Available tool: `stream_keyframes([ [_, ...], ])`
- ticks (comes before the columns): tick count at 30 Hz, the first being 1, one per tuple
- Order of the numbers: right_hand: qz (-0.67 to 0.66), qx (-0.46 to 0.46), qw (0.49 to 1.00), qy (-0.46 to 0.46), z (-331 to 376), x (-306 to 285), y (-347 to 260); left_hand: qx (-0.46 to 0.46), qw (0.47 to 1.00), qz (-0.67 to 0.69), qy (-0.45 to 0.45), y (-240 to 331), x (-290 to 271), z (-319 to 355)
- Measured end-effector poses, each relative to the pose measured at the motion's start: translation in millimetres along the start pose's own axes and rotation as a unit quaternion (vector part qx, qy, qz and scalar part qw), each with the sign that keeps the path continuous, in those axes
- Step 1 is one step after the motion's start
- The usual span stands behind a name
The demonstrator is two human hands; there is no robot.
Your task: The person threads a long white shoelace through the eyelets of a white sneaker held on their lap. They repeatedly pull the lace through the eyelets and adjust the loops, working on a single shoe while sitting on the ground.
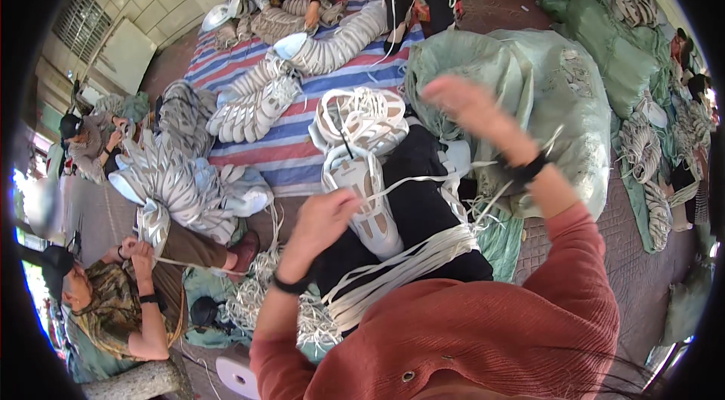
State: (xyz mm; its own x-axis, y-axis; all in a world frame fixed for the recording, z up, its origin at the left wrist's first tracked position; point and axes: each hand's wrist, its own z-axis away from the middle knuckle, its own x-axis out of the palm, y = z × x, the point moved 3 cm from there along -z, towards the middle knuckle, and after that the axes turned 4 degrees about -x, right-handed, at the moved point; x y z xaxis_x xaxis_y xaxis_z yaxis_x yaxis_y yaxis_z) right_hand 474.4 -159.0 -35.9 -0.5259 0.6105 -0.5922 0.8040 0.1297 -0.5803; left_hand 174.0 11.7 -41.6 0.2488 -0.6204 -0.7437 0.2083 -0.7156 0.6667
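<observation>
A white and tan shoe upper (355,181) lies across my black-trousered lap, its toe toward me. My left hand (321,226) is at its left edge, with the fingers pressed together on it. A white shoelace (423,176) runs taut from the upper toward my right wrist. Raised to the right above the green sack, my right hand (476,117) is blurred, its fingers stretched out with nothing seen in them. More laced uppers (361,114) rest just beyond my knees. A thin dark tool (347,142) stands at the upper's far end. Loose white laces (404,268) lie over my thighs.
Rows of nested uppers (332,45) lie on a striped sheet (302,151) ahead. A large green sack (563,105) bulges at right. Several people work around; one person (113,302) sits close at left. A tangle of laces (260,302) lies left of my lap.
</observation>
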Motion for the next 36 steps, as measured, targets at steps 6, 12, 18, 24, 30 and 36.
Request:
stream_keyframes([
  [6, -0.354, 0.306, 0.876, -0.12, 44, 148, -91, -0.048, 0.996, 0.06, -0.044, -7, 52, -19],
  [12, -0.252, 0.209, 0.922, -0.206, 74, 154, -69, -0.074, 0.983, 0.163, -0.036, -38, 68, 15],
  [18, -0.198, 0.178, 0.943, -0.2, 70, 157, -73, -0.126, 0.973, 0.188, -0.034, -43, 67, 21],
  [24, -0.203, 0.165, 0.948, -0.179, 63, 157, -68, -0.165, 0.954, 0.246, -0.049, -44, 63, 15],
  [30, 0.012, 0.063, 0.982, -0.177, 64, 154, -59, -0.199, 0.966, 0.137, 0.092, -66, 72, 16],
  [36, 0.099, -0.053, 0.98, -0.164, 60, 160, -69, -0.289, 0.942, 0.126, 0.111, -81, 91, 16],
])
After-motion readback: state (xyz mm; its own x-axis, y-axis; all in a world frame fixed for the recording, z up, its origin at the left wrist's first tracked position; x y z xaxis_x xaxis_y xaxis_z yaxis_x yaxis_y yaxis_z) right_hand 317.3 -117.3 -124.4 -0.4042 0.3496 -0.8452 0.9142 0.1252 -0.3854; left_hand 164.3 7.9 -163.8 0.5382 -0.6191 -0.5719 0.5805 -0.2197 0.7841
